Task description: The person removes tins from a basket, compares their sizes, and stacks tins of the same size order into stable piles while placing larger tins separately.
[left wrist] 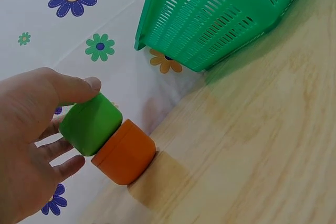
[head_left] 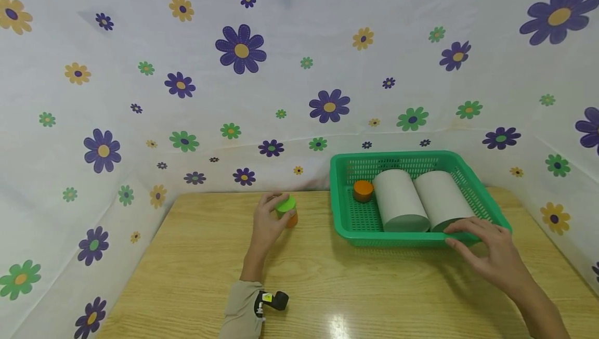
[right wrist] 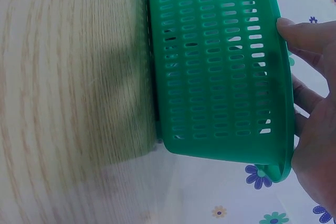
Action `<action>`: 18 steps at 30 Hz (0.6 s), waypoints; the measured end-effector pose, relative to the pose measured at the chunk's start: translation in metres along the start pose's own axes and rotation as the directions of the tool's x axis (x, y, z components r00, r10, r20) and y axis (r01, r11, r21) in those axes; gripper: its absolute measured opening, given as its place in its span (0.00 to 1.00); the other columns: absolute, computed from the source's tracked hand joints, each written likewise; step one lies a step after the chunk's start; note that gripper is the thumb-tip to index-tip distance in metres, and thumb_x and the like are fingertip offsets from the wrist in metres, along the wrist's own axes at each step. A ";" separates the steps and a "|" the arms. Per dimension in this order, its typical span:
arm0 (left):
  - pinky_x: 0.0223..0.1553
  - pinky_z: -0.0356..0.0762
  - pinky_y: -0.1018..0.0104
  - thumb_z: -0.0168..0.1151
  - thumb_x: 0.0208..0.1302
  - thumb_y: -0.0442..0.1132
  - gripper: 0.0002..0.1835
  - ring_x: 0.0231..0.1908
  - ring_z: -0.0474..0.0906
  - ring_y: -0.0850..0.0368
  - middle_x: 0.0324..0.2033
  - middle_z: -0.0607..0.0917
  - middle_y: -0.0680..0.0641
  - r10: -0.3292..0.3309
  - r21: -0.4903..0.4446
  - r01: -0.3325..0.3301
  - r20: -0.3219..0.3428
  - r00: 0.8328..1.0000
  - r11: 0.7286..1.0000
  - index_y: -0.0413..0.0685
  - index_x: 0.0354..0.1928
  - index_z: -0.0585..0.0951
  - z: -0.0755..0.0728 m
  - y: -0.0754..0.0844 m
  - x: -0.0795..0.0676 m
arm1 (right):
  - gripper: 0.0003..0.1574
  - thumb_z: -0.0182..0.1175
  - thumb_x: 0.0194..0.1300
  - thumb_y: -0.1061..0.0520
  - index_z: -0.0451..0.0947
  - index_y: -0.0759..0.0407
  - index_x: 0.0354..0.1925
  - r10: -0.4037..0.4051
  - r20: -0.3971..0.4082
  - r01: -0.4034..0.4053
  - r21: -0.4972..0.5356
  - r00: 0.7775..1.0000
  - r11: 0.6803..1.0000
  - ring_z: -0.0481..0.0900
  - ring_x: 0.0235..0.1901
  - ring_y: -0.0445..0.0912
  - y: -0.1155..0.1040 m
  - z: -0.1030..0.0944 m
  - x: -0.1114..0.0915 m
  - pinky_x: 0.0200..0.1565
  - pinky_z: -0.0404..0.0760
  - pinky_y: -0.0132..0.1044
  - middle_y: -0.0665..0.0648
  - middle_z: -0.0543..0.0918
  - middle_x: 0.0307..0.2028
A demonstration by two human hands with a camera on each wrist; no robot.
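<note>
On the table's far side, my left hand [head_left: 268, 224] pinches a small green cylinder [left wrist: 90, 124] between thumb and fingers. That cylinder sits on top of an orange cylinder [left wrist: 126, 153], which stands on the table. To the right is a green plastic basket [head_left: 343, 232] with slotted walls. My right hand [head_left: 491, 253] grips its front rim near the right corner, thumb outside and fingers over the edge. Inside the basket, two large white cylinders [head_left: 400, 198] lie side by side, with a small orange cylinder [head_left: 363, 191] at their left.
The light wooden table [head_left: 187, 271] reaches back to a white cloth [head_left: 290, 32] printed with flowers, which also hangs along both sides. A black camera mount [head_left: 276, 300] is strapped to the left sleeve.
</note>
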State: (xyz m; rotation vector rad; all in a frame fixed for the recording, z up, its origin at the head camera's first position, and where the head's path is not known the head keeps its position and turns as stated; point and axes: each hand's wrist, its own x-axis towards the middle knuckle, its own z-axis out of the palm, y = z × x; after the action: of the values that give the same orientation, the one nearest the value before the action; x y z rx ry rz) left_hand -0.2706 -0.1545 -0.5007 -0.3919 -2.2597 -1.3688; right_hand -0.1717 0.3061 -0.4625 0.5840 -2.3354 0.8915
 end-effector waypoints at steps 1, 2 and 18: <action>0.59 0.77 0.42 0.76 0.56 0.29 0.22 0.57 0.76 0.36 0.55 0.78 0.33 0.010 0.014 -0.009 -0.003 1.000 1.000 0.31 0.53 0.84 0.000 0.001 0.001 | 0.28 0.77 0.44 0.73 0.86 0.47 0.40 -0.001 0.000 0.001 -0.001 1.000 1.000 0.71 0.50 0.25 0.000 0.000 0.000 0.48 0.58 0.57 0.44 0.85 0.41; 0.59 0.77 0.41 0.76 0.56 0.29 0.22 0.57 0.76 0.36 0.55 0.78 0.33 0.017 0.023 -0.017 -0.005 1.000 1.000 0.31 0.53 0.84 0.000 0.002 0.001 | 0.28 0.77 0.44 0.73 0.86 0.47 0.40 -0.003 0.000 0.003 0.000 1.000 1.000 0.71 0.50 0.25 0.001 0.000 0.000 0.48 0.58 0.57 0.44 0.85 0.41; 0.64 0.72 0.44 0.75 0.58 0.31 0.18 0.59 0.75 0.40 0.55 0.80 0.38 0.119 0.047 -0.119 -0.005 0.993 0.992 0.38 0.51 0.86 -0.006 0.034 0.010 | 0.27 0.76 0.43 0.74 0.86 0.50 0.39 -0.035 0.000 0.035 0.008 0.999 0.999 0.73 0.48 0.25 -0.004 0.000 0.003 0.52 0.60 0.46 0.44 0.85 0.39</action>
State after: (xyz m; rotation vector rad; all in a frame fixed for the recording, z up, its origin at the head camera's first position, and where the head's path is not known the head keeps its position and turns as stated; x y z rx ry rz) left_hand -0.2616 -0.1442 -0.4672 -0.4963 -2.2193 -1.2535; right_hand -0.1712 0.3033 -0.4589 0.6266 -2.3156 0.8855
